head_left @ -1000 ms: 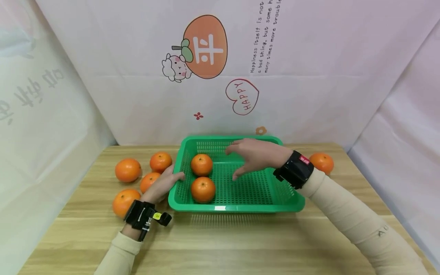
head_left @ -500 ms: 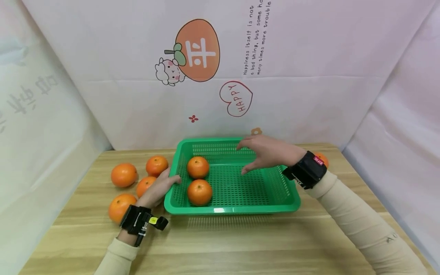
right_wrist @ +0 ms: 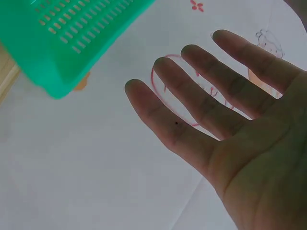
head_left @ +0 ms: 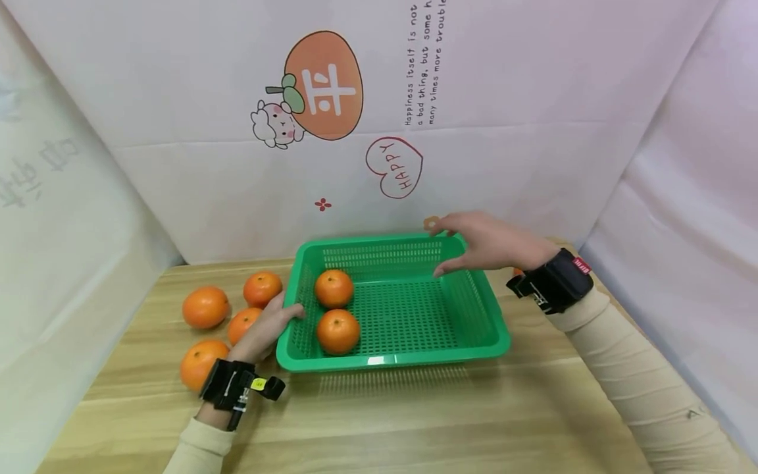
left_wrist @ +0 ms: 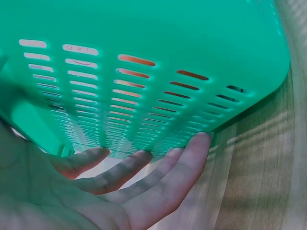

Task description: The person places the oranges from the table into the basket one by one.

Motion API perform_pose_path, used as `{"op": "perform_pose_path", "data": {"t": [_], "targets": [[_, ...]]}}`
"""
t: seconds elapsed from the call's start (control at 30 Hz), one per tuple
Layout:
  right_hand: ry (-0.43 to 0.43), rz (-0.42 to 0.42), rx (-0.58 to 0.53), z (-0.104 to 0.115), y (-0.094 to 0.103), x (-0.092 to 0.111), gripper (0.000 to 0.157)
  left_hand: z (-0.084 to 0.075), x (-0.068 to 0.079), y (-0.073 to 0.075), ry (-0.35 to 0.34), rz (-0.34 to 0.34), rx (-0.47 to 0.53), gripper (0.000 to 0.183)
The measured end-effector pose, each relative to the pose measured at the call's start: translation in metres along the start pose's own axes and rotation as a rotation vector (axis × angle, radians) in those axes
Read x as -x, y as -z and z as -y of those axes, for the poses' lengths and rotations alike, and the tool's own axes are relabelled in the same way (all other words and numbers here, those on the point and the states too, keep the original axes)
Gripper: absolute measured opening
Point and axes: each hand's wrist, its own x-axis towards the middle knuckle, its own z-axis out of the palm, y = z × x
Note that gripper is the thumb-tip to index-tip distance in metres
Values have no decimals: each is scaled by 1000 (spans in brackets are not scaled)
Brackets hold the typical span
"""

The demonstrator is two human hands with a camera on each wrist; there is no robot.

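Note:
A green plastic basket (head_left: 391,359) with slotted sides stands on the wooden table. Two oranges, one nearer (head_left: 338,332) and one farther (head_left: 334,288), sit at the left end inside it. My left hand (head_left: 269,329) grips the left side, its thumb hooked over the rim. In the left wrist view its fingertips (left_wrist: 199,141) press against the slotted outer wall. My right hand (head_left: 488,243) hovers over the back right corner, fingers and thumb spread apart. The right wrist view shows its palm bare and its fingers (right_wrist: 156,112) extended, apart from the basket (right_wrist: 57,76).
Several more oranges (head_left: 205,307) lie on the table left of the basket, some close by my left hand. Another orange (head_left: 518,271) is mostly hidden behind my right wrist. A printed white cloth (head_left: 515,164) hangs behind and on both sides.
My right hand has moved right and up, from over the middle of the basket to its back right corner. The left hand keeps its grip. The whole scene has shifted left in view.

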Motion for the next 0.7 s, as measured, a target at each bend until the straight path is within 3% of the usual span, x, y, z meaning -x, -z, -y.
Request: {"op": "perform_pose_path", "data": {"t": [0.5, 0.7], "targets": [[-238, -68, 11, -38, 26, 35, 78, -1, 1, 2, -13, 16, 34, 86], [-291, -71, 11, -57, 28, 44, 80, 0, -1, 4, -21, 17, 34, 86]]}}
